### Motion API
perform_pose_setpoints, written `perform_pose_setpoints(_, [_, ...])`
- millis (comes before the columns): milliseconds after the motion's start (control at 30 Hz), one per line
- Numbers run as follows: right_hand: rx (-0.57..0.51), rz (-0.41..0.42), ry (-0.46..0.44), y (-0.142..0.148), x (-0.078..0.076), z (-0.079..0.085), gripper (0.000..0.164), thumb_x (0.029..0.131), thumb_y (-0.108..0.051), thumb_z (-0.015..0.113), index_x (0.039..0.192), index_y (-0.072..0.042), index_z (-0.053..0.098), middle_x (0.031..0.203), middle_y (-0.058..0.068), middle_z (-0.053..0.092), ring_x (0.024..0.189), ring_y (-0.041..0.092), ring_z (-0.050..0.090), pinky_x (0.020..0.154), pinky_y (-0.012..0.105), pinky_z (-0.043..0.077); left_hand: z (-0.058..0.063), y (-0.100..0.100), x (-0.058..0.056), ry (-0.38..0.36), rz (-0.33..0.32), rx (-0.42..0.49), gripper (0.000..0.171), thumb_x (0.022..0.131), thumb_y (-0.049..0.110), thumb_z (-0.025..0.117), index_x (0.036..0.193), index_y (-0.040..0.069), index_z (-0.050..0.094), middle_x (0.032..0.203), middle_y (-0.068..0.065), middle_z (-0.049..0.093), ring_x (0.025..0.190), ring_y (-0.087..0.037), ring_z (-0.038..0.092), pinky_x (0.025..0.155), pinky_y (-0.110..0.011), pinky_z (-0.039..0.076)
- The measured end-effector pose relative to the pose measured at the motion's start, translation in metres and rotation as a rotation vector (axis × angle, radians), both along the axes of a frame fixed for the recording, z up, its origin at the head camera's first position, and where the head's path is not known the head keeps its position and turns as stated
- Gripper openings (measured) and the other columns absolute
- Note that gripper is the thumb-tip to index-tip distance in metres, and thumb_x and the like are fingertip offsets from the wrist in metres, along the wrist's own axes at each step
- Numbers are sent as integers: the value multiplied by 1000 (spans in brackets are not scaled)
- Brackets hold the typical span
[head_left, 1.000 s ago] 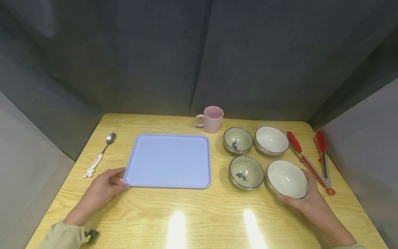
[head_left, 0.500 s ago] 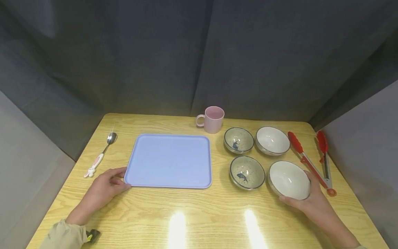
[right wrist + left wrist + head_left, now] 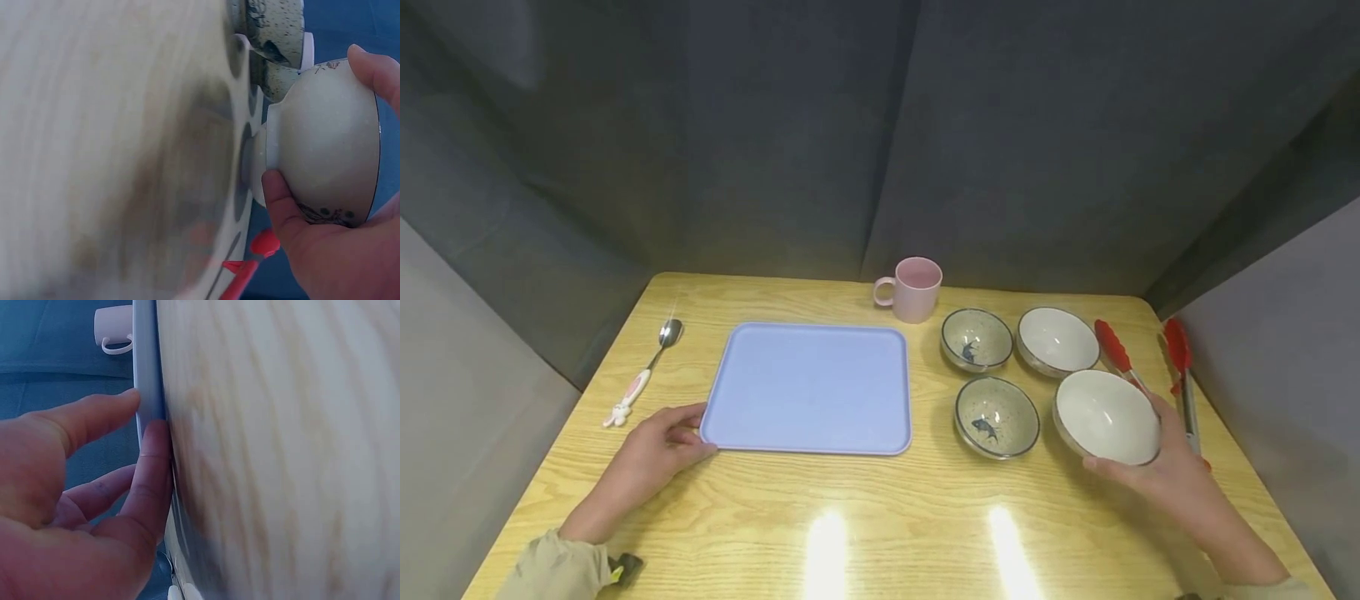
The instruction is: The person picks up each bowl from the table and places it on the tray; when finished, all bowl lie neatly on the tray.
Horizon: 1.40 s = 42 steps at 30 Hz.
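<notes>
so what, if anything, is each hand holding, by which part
Right hand: a white bowl, by rim and foot. Left hand: the tray, by its near left corner.

The tray (image 3: 808, 387) was plain periwinkle blue, the mug (image 3: 913, 300) plain pink, and the table (image 3: 745, 508) yellow with wood grain. The 2 speckled bowls (image 3: 981, 329) (image 3: 1000, 404) were grey-green, each with a dark-blue motif inside; the nearer white bowl (image 3: 1107, 417) had a dark rim and dark floral patterning outside.

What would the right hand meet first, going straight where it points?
Probably the rear white bowl, beyond the front white bowl that the right hand holds. Depth is unclear: the held one looks raised, so might pass above.
</notes>
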State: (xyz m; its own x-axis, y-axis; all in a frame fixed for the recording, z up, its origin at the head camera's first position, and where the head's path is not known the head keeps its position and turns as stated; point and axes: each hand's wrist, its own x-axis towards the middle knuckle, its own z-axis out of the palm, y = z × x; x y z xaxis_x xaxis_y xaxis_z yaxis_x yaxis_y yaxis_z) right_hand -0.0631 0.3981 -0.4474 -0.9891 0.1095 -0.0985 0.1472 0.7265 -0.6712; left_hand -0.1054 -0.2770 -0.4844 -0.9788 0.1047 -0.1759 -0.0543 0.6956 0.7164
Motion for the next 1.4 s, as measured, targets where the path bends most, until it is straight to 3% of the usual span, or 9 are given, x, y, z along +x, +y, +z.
perform_pose_setpoints(100, [-9,13,33,-1,-3,3,137,85,-27,100,176,1,1,163,44,33,134,63,51,96,54,58,1,0,0,7,0,-3,76,98,22,89,159,-8,54,139,-24,69,108,-20,73,78,-21,58])
perform_pose_setpoints(200, [-8,19,36,-2,-7,6,137,85,-26,100,176,1,2,162,44,33,134,62,51,91,41,57,1,0,1,16,-1,-3,75,98,21,89,158,-9,54,138,-23,69,108,-20,73,78,-20,58])
perform_pose_setpoints(267, [-13,19,23,-3,-10,8,138,86,-26,100,176,1,-1,163,45,30,135,63,50,96,59,57,1,1,1,16,2,-4,75,98,20,89,158,-9,55,137,-23,70,107,-20,73,78,-20,58])
perform_pose_setpoints(400, [-21,27,21,-7,-15,13,137,87,-24,99,176,3,-2,166,45,27,137,63,47,100,66,53,1,1,3,2,9,0,74,98,19,88,158,-9,55,137,-24,70,106,-20,72,77,-21,58])
perform_pose_setpoints(633, [2,54,31,-11,-22,21,136,85,-25,100,174,7,2,165,45,28,134,63,51,92,48,59,-1,3,3,-8,21,11,75,98,19,89,158,-10,54,136,-23,70,106,-19,71,76,-21,58])
perform_pose_setpoints(800, [25,61,34,-18,-27,28,138,84,-29,101,175,6,3,166,45,28,133,63,52,95,59,58,0,3,3,-8,21,24,75,98,19,88,158,-9,54,136,-23,70,107,-21,71,76,-21,58])
perform_pose_setpoints(933, [46,70,70,-24,-34,33,138,81,-28,103,176,4,8,166,43,32,131,62,55,91,55,60,0,2,2,-10,17,26,75,99,19,88,159,-9,53,137,-23,69,108,-21,71,77,-21,59])
perform_pose_setpoints(1167, [24,101,26,-37,-46,40,140,85,-34,100,178,-1,1,170,43,28,136,62,52,104,73,53,-1,1,1,-14,14,21,75,99,21,87,159,-8,53,138,-22,69,109,-21,71,77,-22,59])
perform_pose_setpoints(1400, [21,148,27,-53,-62,47,140,85,-36,100,178,-2,-1,172,42,27,137,62,52,105,72,53,0,2,2,-13,16,19,75,99,21,87,160,-7,53,139,-23,70,110,-22,72,77,-22,59])
